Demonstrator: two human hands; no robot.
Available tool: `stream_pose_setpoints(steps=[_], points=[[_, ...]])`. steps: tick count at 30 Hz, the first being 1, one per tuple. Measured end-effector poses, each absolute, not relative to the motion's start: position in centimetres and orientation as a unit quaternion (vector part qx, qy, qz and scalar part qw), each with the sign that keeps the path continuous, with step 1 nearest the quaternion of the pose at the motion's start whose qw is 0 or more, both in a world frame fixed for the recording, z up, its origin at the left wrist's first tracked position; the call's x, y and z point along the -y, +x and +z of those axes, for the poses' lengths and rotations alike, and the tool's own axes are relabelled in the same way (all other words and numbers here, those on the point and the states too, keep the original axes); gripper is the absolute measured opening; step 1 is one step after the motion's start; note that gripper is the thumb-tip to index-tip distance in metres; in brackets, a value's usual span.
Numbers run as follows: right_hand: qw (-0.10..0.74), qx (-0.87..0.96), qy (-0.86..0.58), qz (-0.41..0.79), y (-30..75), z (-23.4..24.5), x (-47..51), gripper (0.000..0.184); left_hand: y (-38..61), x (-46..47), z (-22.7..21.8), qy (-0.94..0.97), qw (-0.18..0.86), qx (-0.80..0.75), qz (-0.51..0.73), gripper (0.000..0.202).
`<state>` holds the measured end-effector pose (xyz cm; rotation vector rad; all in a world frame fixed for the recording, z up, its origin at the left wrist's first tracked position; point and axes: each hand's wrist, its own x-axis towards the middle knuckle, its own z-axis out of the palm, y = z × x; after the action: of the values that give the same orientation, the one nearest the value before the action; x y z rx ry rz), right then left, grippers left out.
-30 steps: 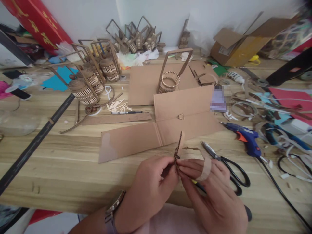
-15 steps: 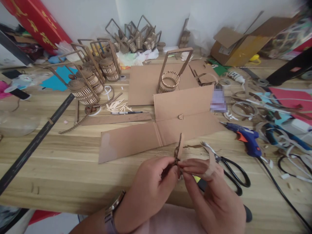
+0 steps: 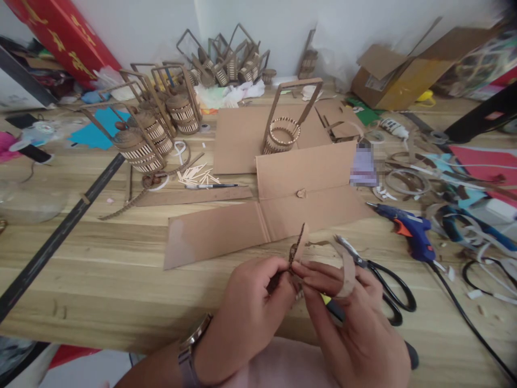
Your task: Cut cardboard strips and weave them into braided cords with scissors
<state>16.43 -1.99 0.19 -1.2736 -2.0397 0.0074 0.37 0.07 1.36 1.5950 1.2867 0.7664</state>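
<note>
My left hand [image 3: 248,312] and my right hand [image 3: 351,323] meet above the near edge of the wooden table [image 3: 100,269]. Both pinch a thin corrugated cardboard strip [image 3: 297,248] that stands upright between the fingertips. A loop of the strip's peeled paper layer [image 3: 346,267] curls over my right fingers. A watch sits on my left wrist. Black scissors [image 3: 379,277] lie just right of my right hand.
Flat cardboard sheets [image 3: 278,210] lie ahead of my hands, with an open cardboard basket [image 3: 283,129] behind them. Several finished baskets [image 3: 149,134] stand at the back left. A blue glue gun [image 3: 407,229] and its cord lie at right. A cardboard box [image 3: 399,75] sits at the far right.
The paper loop over my right fingers has lifted and curled further off the strip. My hands stay in nearly the same place.
</note>
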Motion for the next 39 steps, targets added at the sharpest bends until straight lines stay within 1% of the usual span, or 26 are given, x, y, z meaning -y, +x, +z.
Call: stream_pose_setpoints(steps=[2,4,8,11,17,19,22,24,26,28,29,30,32,34,37,39], points=[[0.395,0.765,-0.508,0.032,16.3,0.2,2.0,0.011,0.3,-0.1,1.4,0.650,0.456,-0.520,0.313,0.022],[0.418,0.745,-0.516,0.062,16.2,0.0,2.0,0.011,0.2,-0.1,1.3,0.654,0.457,-0.517,0.311,0.022],[0.430,0.725,-0.528,0.102,16.4,-0.6,2.2,0.016,0.2,-0.1,1.3,0.646,0.482,-0.507,0.306,0.020],[0.440,0.719,-0.527,0.110,16.6,-0.8,2.2,0.015,0.1,-0.1,1.4,0.639,0.491,-0.505,0.308,0.021],[0.410,0.747,-0.521,0.060,16.1,0.0,1.6,0.004,0.0,-0.1,1.4,0.627,0.496,-0.522,0.297,0.025],[0.392,0.755,-0.523,0.049,16.6,0.2,1.3,0.008,-0.1,-0.4,1.3,0.600,0.532,-0.524,0.286,0.026],[0.330,0.754,-0.566,0.047,19.5,-0.2,0.9,0.020,-0.4,-1.0,1.1,0.529,0.602,-0.535,0.267,0.026],[0.256,0.745,-0.613,0.064,22.9,-1.3,0.8,0.029,-0.5,-1.5,0.9,0.482,0.633,-0.542,0.270,0.024],[0.181,0.736,-0.650,0.057,26.8,-3.0,0.9,0.038,-0.6,-1.9,0.8,0.448,0.657,-0.539,0.279,0.024],[0.095,0.715,-0.692,0.034,30.4,-4.9,1.3,0.043,-0.6,-2.2,0.6,0.423,0.679,-0.528,0.285,0.024],[0.069,0.705,-0.705,0.033,31.8,-5.8,1.6,0.046,-0.5,-2.3,0.4,0.412,0.690,-0.522,0.286,0.025],[0.044,0.710,-0.700,0.060,32.8,-6.6,1.8,0.046,-0.4,-2.4,0.3,0.403,0.700,-0.517,0.286,0.025],[0.048,0.710,-0.699,0.079,33.7,-7.7,2.2,0.045,-0.3,-2.5,0.1,0.388,0.716,-0.505,0.286,0.024],[0.079,0.709,-0.695,0.090,33.6,-8.1,2.5,0.044,-0.1,-2.6,0.1,0.378,0.726,-0.497,0.288,0.024],[0.137,0.688,-0.705,0.106,33.1,-7.3,2.7,0.046,0.0,-2.6,0.1,0.361,0.737,-0.492,0.290,0.025],[0.156,0.677,-0.706,0.135,33.0,-6.3,2.9,0.049,0.0,-2.6,0.2,0.354,0.742,-0.491,0.289,0.026]])
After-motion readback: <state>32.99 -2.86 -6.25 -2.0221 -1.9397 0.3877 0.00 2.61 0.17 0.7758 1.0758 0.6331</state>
